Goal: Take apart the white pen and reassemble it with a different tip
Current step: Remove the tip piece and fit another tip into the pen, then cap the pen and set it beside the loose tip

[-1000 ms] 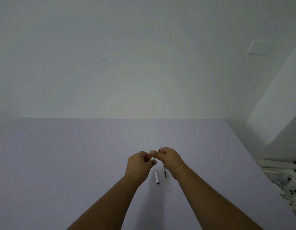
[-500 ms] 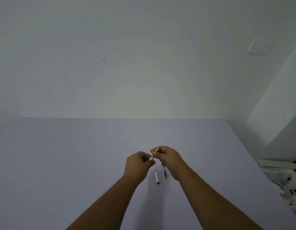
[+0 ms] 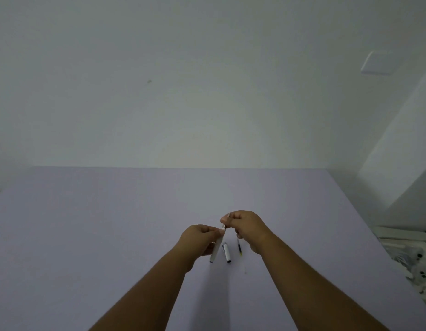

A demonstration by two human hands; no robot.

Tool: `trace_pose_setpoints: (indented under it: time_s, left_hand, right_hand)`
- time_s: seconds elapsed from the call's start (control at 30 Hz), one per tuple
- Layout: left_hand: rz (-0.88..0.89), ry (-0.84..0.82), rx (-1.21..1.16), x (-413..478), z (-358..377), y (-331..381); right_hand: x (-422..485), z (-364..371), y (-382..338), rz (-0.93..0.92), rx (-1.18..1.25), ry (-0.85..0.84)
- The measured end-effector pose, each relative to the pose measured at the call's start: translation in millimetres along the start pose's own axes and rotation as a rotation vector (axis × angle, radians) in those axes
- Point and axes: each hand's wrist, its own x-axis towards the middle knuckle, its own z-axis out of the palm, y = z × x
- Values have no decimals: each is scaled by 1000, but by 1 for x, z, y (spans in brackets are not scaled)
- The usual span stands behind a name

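My left hand grips the white pen barrel, which slants down toward me with its lower end just above the table. My right hand pinches a small metallic tip piece at the barrel's upper end, where the two hands meet. On the lilac table, just below the hands, lies a white pen cap. To its right lies a thin dark refill with a yellowish end, partly covered by my right wrist.
The table's right edge runs near a white object with black dots on the floor side. A plain white wall stands behind the far table edge, with a wall plate high on the right.
The hands have risen slightly and drawn a little apart. The white barrel now shows below my left hand, slanting down; before, it was hidden in the fist.
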Motion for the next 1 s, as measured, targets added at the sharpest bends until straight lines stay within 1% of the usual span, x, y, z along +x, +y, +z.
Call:
trace_pose_setpoints:
  time_s: [0.1, 0.2, 0.23, 0.3, 0.33, 0.37, 0.4, 0.43, 0.5, 0.57, 0.7, 0.8, 0.87, 0.93, 1.0]
  left_hand:
    - [-52, -74, -16, 3, -6, -8]
    - [-86, -105, -64, 10, -8, -17]
    - [-100, -106, -79, 13, -9, -20]
    - [-127, -97, -106, 19, -12, -25]
    - [-141, -89, -122, 23, -14, -29]
    - [-154, -83, -142, 26, -15, -32]
    - [-168, -78, -162, 29, -16, -36]
    - [-180, -72, -180, 31, -17, -40]
    - [-200, -66, -204, 36, -20, -48]
    - [-212, -64, -216, 39, -22, -54]
    - [-228, -64, -218, 44, -23, -60]
    - [-230, -62, -215, 45, -23, -59]
    - [-223, -71, -213, 44, -23, -58]
    - [-217, -86, -205, 42, -23, -57]
    - [-211, -100, -190, 39, -22, -54]
  right_hand:
    - [9, 2, 4, 21, 11, 4]
    - [21, 8, 13, 51, 30, -15]
    - [26, 10, 17, 71, 41, 0]
    - [37, 14, 26, 122, 19, 84]
    - [42, 15, 32, 127, -66, 137]
    - [48, 17, 40, 117, -208, 170]
    - [53, 19, 49, 112, -360, 167]
    - [56, 22, 57, 120, -495, 139]
    - [61, 31, 73, 170, -676, 62]
    - [64, 40, 87, 184, -769, 50]
    - [66, 50, 100, 158, -803, 129]
    - [66, 52, 96, 169, -772, 160]
    - [65, 50, 88, 181, -672, 192]
    - [62, 45, 74, 182, -463, 238]
    - [62, 37, 58, 174, -125, 275]
